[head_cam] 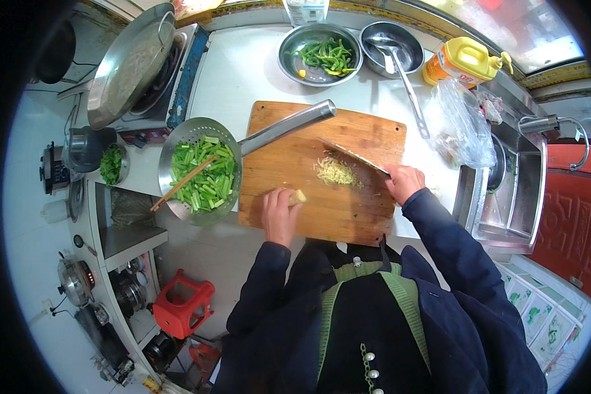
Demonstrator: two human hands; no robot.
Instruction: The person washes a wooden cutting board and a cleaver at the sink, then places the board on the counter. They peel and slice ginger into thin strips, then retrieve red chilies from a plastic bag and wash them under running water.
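My left hand [279, 213] grips a small pale yellow piece of ginger [298, 197] over the near left part of the wooden cutting board [320, 221]. In my right hand [405, 183] is the handle of a kitchen knife [353, 155], its blade slanting across the board's right half. Finely chopped pale yellow bits [339, 172] form a small heap just beside the blade. To the left, a perforated metal strainer [202, 128] holds cut green stalks [209, 184], with chopsticks [183, 183] lying across them. Its thick handle [290, 127] reaches over the board's far left corner.
At the back stand a metal bowl of sliced green peppers [320, 55], another bowl with a ladle [399, 79], and a yellow pump jug [465, 59]. A plastic bag [460, 125] lies beside the sink [509, 216]. A wok [133, 69] sits tilted over the stove at left.
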